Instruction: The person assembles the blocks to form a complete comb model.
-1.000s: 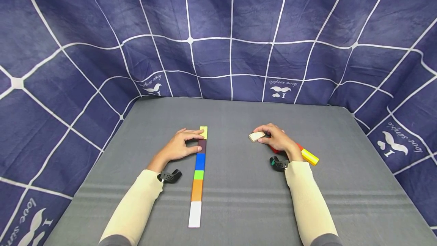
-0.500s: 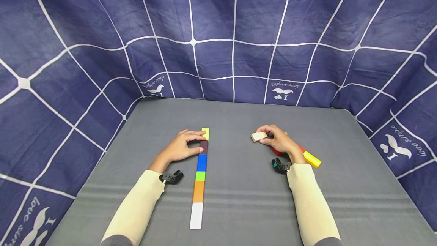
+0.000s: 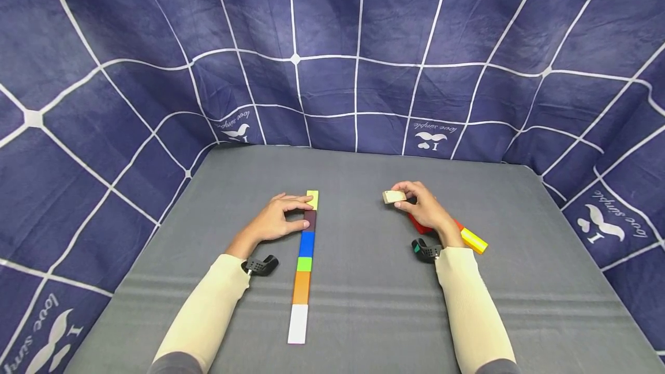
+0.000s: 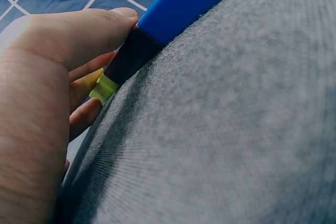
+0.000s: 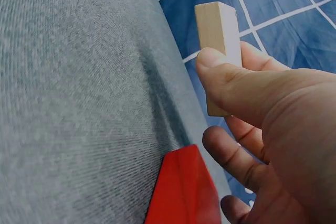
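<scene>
A straight row of coloured blocks lies on the grey table, white (image 3: 298,324) at the near end, then orange (image 3: 301,288), green (image 3: 304,264), blue (image 3: 307,245), dark purple (image 3: 309,220) and yellow-green (image 3: 312,199) at the far end. My left hand (image 3: 275,219) rests against the row's far end, thumb at the dark purple block, fingers stretched over the yellow-green one. To the right, my right hand (image 3: 423,206) pinches a pale wooden block (image 5: 215,24) between thumb and fingers, above the table. A red block (image 5: 186,187) lies below that hand, partly hidden.
A yellow block (image 3: 474,240) lies at the red block's near end, right of my right wrist. Behind the grey table (image 3: 358,281) hangs a dark blue curtain (image 3: 332,91) with white lines, wrapping round both sides.
My right hand has risen slightly with the wooden block, uncovering more of the red block. My left hand stays on the row. The head view has shifted a little.
</scene>
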Tool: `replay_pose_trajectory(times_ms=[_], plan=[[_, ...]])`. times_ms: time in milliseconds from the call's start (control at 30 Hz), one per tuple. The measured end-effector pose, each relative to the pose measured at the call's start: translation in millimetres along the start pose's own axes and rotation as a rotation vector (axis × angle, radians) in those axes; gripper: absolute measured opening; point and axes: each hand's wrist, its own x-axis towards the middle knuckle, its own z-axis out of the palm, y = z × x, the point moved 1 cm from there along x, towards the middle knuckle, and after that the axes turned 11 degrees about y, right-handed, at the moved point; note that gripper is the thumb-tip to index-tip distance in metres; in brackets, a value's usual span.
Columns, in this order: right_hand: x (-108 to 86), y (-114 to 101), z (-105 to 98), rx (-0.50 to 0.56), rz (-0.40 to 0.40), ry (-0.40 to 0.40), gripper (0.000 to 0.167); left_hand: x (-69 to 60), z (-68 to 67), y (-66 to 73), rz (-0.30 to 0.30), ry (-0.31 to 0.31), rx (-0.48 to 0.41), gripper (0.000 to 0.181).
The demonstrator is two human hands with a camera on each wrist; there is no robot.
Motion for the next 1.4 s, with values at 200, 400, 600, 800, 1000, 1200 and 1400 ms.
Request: replay_pose_trajectory(times_ms=[200,400,600,800,1000,1200,1400], plan=[[0.7,-7,0,-0.042,0.022,0.007,0.033,0.3,0.4,-0.3,-0.006,-0.004,-0.009,0.039],[2.5,-16,4,-0.062,0.028,0.016,0.031,0.0,0.4,-1.2,-0.01,0.0,-0.008,0.04],[5.1,-26,13,-0.047,0.016,0.025,0.03,-0.7,0.2,-2.8,-0.012,-0.006,0.007,0.038],[8.1,-36,24,-0.005,-0.007,0.031,0.031,0.4,0.2,-2.2,-0.006,-0.004,-0.001,0.038],[15.6,-47,43,0.055,-0.041,0.058,0.031,0.8,-0.3,-1.4,0.007,0.007,0.0,0.038],[20.7,-52,65,0.071,-0.022,0.092,0.032,0.0,-0.2,-0.4,-0.006,-0.001,0.008,0.038],[25.5,-60,83,0.133,-0.033,0.103,0.031,0.4,-0.5,2.2,-0.006,-0.003,0.007,0.038]])
